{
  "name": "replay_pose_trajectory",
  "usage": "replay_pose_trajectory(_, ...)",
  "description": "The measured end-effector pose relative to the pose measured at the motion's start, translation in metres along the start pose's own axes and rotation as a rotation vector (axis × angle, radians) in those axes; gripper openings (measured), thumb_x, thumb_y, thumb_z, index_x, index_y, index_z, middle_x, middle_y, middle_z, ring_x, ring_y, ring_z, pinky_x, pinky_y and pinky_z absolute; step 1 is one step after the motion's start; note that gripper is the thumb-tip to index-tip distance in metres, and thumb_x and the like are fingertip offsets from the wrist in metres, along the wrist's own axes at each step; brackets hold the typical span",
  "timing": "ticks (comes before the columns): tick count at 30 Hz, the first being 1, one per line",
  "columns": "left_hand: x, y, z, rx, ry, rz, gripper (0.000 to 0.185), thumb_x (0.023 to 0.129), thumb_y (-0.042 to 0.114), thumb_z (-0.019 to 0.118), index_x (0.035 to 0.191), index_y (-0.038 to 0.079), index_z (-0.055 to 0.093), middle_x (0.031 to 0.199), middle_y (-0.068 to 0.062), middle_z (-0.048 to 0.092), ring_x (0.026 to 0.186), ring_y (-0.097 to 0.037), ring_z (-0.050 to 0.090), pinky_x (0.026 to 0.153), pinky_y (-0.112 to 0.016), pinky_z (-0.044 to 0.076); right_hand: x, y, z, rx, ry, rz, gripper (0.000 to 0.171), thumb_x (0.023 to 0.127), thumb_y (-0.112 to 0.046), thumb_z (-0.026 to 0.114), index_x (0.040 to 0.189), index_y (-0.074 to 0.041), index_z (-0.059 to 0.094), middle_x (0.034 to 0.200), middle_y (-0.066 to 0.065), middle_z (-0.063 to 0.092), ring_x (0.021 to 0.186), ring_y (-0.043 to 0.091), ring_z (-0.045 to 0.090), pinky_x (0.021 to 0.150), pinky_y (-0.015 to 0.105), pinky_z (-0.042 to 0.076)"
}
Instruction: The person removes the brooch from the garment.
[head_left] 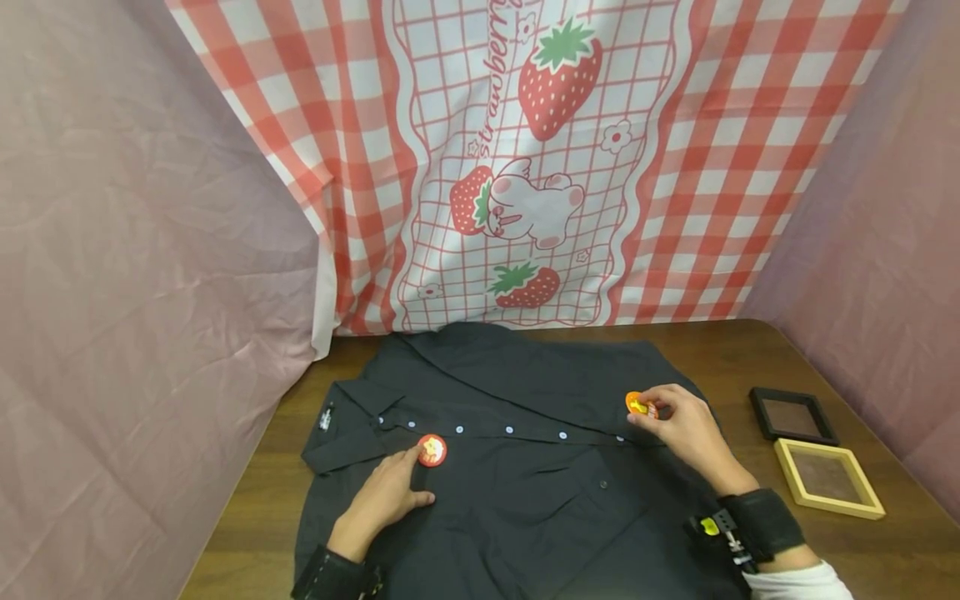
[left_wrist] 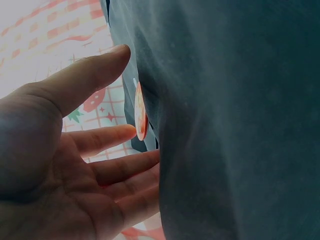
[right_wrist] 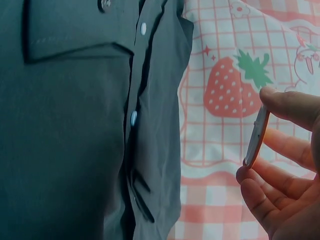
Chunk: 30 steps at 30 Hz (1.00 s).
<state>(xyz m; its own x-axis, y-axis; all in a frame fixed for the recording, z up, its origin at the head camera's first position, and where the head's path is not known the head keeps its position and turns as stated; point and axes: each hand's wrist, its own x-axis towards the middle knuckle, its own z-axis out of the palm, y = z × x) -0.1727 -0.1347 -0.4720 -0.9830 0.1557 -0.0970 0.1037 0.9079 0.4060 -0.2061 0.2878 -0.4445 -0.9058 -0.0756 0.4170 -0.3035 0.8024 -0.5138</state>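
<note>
A dark button-up shirt [head_left: 480,483] lies spread on the table, its collar to the left. On its front, below the button row, sits a round red-rimmed badge [head_left: 432,450]. My left hand [head_left: 386,492] has its index fingertip at the badge's edge, thumb apart, other fingers extended against the cloth, as the left wrist view shows. Over the shirt's right part, my right hand [head_left: 686,429] pinches an orange round badge [head_left: 639,405] between thumb and fingers. In the right wrist view this badge [right_wrist: 256,135] appears edge-on, held off the cloth, its back pale.
Two small frames lie at the table's right, one black [head_left: 793,416] and one light wood [head_left: 828,477]. A strawberry-print checked cloth [head_left: 517,167] hangs behind the table [head_left: 247,508]. Pinkish drapes [head_left: 150,250] hang at both sides.
</note>
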Motion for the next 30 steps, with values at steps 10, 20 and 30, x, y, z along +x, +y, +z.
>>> replay_pose_trajectory(10, -0.002, -0.002, 0.0, -0.005, 0.014, 0.016, 0.073, 0.074, 0.025, 0.084, 0.135, 0.001, 0.052, 0.132, -0.025, 0.057, 0.124, -0.043, 0.053, 0.104, -0.056, 0.043, 0.0, 0.011, -0.011, -0.015, 0.01, 0.014, 0.029, 0.075, -0.015, 0.083, 0.099, -0.001, 0.072, 0.098, 0.016, 0.068, 0.079, 0.025, 0.063, 0.059, 0.022, 0.048)
replay_pose_trajectory(20, 0.0, -0.002, -0.001, 0.009, 0.0, 0.018, 0.072, 0.074, 0.026, 0.084, 0.134, 0.002, 0.052, 0.132, -0.024, 0.058, 0.124, -0.041, 0.053, 0.105, -0.054, 0.043, 0.004, 0.016, -0.022, -0.028, 0.02, 0.037, 0.031, 0.076, -0.018, 0.083, 0.099, -0.001, 0.072, 0.097, 0.017, 0.067, 0.084, 0.03, 0.063, 0.061, 0.026, 0.045)
replay_pose_trajectory(30, 0.001, -0.001, -0.001, 0.005, 0.0, 0.012, 0.072, 0.075, 0.025, 0.084, 0.135, 0.001, 0.052, 0.133, -0.023, 0.058, 0.125, -0.041, 0.052, 0.106, -0.054, 0.042, -0.001, 0.025, -0.032, -0.044, 0.013, 0.084, 0.036, 0.079, -0.024, 0.081, 0.104, 0.001, 0.071, 0.102, 0.021, 0.066, 0.089, 0.036, 0.063, 0.061, 0.027, 0.045)
